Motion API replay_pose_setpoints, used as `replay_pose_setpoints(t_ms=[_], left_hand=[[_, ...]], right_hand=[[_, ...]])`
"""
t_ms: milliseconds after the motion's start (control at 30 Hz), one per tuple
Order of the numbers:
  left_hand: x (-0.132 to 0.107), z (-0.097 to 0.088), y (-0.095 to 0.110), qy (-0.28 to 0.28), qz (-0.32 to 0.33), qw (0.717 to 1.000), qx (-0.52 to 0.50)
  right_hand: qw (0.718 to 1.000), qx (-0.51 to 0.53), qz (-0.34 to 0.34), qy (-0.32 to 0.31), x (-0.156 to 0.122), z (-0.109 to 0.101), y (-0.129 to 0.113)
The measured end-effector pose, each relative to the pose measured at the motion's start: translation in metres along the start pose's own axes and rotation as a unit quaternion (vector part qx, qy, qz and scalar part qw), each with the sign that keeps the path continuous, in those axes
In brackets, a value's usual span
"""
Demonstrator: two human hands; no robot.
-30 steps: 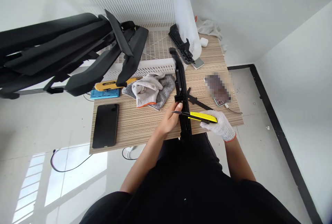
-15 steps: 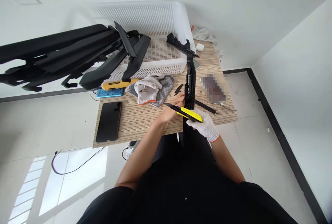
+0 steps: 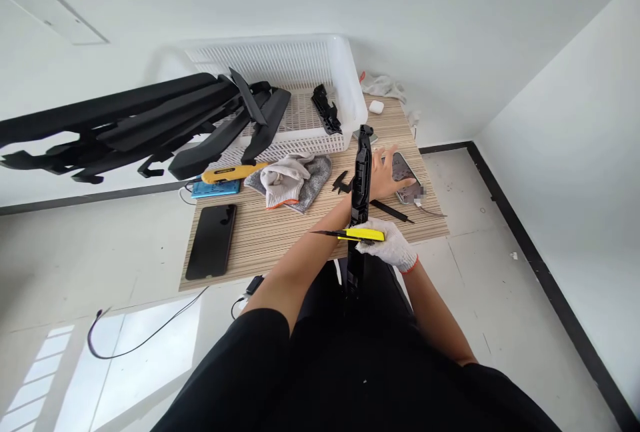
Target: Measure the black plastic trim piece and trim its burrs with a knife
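Observation:
My bare left hand [image 3: 385, 175] reaches across behind a long black plastic trim strip [image 3: 361, 185], its fingers spread. The fingertips are over a phone [image 3: 406, 177] with a lit screen and a cable plugged in. In a white knit glove, my right hand [image 3: 393, 247] is closed around a yellow utility knife [image 3: 367, 235], whose dark blade points left. The strip stands on end against that hand; its lower part runs down toward my lap. Whether the gloved fingers also grip the strip is hidden. Small black plastic pieces [image 3: 342, 183] and a thin black bar [image 3: 393, 211] lie nearby.
A white basket [image 3: 353, 85] at the back holds a black plastic part [image 3: 326, 111]. Long black trim pieces [image 3: 150, 119] jut left over its rim. Gloves [image 3: 287, 182], a yellow-handled tool [image 3: 233, 173], a blue packet [image 3: 216, 189] and a black phone [image 3: 211, 241] lie left.
My left hand has moved right, from beside the strip to the lit phone. The black part above the strip's top now lies in the basket. The knife has turned nearly level.

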State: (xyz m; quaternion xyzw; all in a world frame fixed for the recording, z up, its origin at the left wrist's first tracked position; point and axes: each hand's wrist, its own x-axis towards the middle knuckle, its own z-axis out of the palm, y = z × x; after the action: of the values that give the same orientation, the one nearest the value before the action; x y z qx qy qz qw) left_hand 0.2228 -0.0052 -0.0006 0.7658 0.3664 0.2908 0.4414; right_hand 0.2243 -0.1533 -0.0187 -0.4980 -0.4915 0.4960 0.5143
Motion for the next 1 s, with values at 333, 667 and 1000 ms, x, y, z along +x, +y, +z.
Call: replay_pose_setpoints(t_ms=[333, 667, 1000], left_hand=[[0.012, 0.024, -0.013, -0.088, 0.011, 0.988, 0.126], [-0.045, -0.073, -0.034, -0.12, -0.033, 0.964, -0.233], [-0.144, -0.105, -0.045, -0.124, -0.097, 0.935, -0.317]], right_hand=[[1.0, -0.01, -0.027, -0.003, 0.0, -0.003, 0.011], [0.999, -0.023, -0.024, -0.001, -0.003, -0.003, 0.011], [0.997, -0.067, -0.009, -0.038, -0.003, -0.003, 0.002]])
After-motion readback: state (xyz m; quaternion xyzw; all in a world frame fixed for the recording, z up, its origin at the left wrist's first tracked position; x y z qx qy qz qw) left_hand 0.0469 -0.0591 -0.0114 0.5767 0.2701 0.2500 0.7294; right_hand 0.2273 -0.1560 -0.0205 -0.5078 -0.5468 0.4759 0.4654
